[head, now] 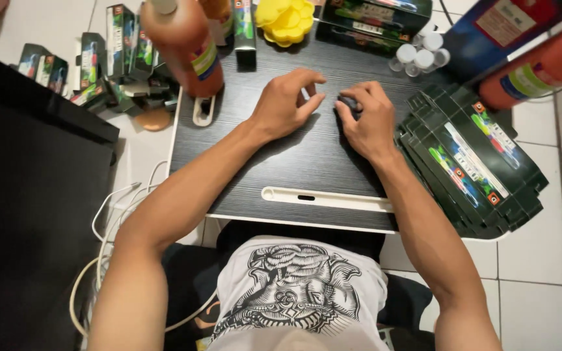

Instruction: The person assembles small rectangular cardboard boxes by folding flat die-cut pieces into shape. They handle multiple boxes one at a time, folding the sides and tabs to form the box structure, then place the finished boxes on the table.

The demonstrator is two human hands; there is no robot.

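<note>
While my right hand (367, 120) is closed around the small dark cap (348, 104), I should grip it firmly; my left hand (289, 103), half open and holding nothing, steadies on the black table (281, 175).

Your right hand (367, 123) curls around a small dark object (348, 104) on the black tabletop (307, 162) — what it is can't be made out. Your left hand (285, 104) rests just beside it, fingers bent, thumb reaching toward the object. A fanned stack of flat dark cartons (473, 166) lies right of your wrist — an orange-brown bottle (185, 45) stands at the left.
</note>
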